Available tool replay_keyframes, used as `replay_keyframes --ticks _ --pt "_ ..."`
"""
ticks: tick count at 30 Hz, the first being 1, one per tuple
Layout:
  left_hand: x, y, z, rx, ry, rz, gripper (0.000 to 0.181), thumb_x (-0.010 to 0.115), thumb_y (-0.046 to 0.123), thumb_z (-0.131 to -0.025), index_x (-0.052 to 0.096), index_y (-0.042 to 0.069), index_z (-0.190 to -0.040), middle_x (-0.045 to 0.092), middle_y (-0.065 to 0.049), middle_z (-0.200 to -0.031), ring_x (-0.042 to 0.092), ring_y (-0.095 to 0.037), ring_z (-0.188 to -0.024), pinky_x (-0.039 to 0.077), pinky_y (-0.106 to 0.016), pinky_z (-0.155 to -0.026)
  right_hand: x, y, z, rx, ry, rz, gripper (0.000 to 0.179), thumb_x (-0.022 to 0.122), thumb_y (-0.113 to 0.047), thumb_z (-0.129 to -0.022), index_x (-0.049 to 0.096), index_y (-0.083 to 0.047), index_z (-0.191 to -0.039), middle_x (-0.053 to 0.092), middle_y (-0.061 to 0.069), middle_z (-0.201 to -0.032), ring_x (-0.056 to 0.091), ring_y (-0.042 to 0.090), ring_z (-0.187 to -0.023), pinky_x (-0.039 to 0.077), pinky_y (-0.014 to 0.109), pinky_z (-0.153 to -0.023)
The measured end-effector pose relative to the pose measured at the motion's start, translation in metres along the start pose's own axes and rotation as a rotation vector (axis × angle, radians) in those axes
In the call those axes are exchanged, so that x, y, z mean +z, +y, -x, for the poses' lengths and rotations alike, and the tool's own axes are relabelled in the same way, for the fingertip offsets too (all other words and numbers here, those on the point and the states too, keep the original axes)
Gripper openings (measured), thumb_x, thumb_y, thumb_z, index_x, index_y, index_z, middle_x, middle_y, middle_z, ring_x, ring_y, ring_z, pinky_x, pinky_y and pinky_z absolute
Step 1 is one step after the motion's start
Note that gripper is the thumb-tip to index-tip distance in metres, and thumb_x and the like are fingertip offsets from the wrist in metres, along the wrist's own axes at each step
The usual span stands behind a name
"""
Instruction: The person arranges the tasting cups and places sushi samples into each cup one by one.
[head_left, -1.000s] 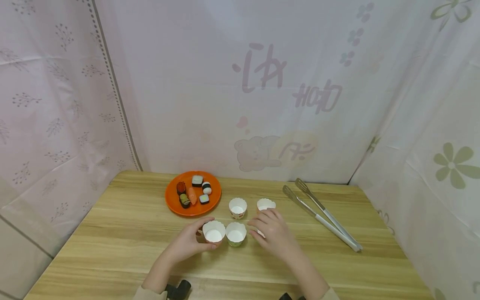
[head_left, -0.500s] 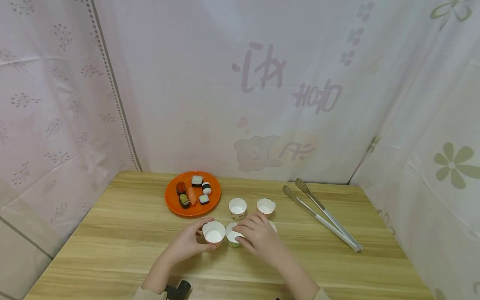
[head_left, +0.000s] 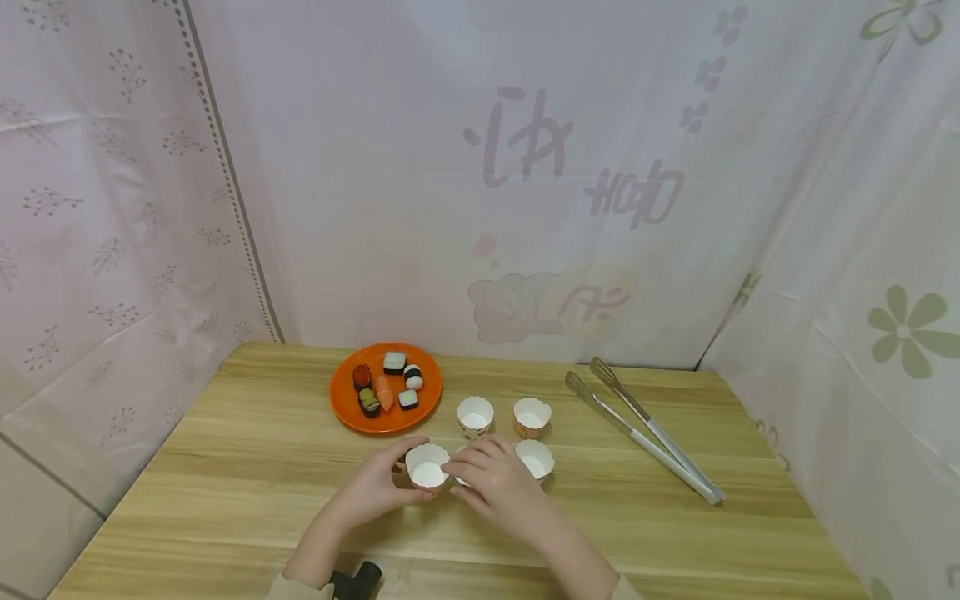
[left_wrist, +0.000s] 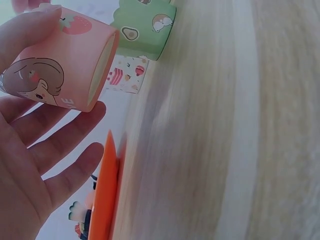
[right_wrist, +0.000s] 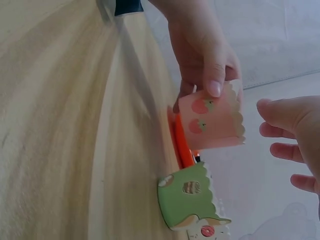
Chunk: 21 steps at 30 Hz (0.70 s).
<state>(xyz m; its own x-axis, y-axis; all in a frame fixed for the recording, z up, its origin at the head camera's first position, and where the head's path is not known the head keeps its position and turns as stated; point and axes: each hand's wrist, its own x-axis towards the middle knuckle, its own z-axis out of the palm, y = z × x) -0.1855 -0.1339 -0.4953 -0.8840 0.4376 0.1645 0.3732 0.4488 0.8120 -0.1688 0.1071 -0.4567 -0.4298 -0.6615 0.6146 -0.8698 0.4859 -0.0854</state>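
Note:
My left hand holds a pink paper baking cup with strawberry and girl prints, thumb on one side and fingers on the other. In the left wrist view its base is lifted off the table. My right hand hovers just right of that cup, its fingertips close to the scalloped rim. Its fingers are loosely bent with nothing between them in the right wrist view. Below the right hand stands a green baking cup, mostly hidden by it in the head view.
Three more baking cups stand nearby: a back-left one, a back-right one and a front-right one. An orange plate with several toy sushi pieces lies at the back left. Metal tongs rest at the right.
My right hand has moved left, from the front-right cup, across the green cup, to beside the pink one. The left hand keeps its hold in place.

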Motion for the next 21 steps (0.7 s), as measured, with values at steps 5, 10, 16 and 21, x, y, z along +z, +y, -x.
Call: replay_keyframes --ticks 5,10,16,21 --pt "0.0 0.001 0.0 -0.001 -0.005 -0.006 0.079 0.081 0.046 -0.073 0.052 0.009 -0.136 0.058 0.0 -0.128 0.057 -0.019 -0.098 0.05 -0.04 -0.084 0.005 -0.002 0.0 -0.004 -0.019 0.012 0.025 0.078 -0.017 -0.079 0.072 -0.014 -0.103 0.066 -0.005 -0.102 0.057 0.017 -0.103 0.044 0.038 -0.094" --pt "0.0 0.001 0.0 0.016 0.001 -0.008 0.078 0.081 0.047 -0.073 0.052 0.01 -0.136 0.057 -0.003 -0.13 0.057 -0.019 -0.1 0.05 -0.042 -0.084 0.01 -0.003 -0.001 -0.011 -0.029 0.037 0.021 0.077 -0.018 -0.08 0.072 -0.014 -0.101 0.067 -0.006 -0.102 0.056 0.016 -0.102 0.044 0.039 -0.093" --pt "0.0 0.002 0.001 0.009 -0.006 -0.019 0.081 0.08 0.05 -0.072 0.052 0.011 -0.137 0.056 0.001 -0.131 0.057 -0.018 -0.1 0.05 -0.039 -0.084 0.013 -0.003 -0.001 0.001 -0.044 0.053 0.017 0.075 -0.019 -0.082 0.073 -0.016 -0.098 0.067 -0.007 -0.099 0.056 0.015 -0.101 0.044 0.039 -0.093" --pt "-0.001 0.004 0.001 0.004 -0.013 -0.015 0.082 0.08 0.05 -0.072 0.051 0.01 -0.138 0.055 0.002 -0.133 0.057 -0.018 -0.101 0.05 -0.039 -0.085 0.015 -0.003 -0.001 0.005 -0.054 0.064 0.014 0.075 -0.02 -0.082 0.074 -0.017 -0.095 0.067 -0.008 -0.096 0.056 0.015 -0.101 0.044 0.038 -0.093"
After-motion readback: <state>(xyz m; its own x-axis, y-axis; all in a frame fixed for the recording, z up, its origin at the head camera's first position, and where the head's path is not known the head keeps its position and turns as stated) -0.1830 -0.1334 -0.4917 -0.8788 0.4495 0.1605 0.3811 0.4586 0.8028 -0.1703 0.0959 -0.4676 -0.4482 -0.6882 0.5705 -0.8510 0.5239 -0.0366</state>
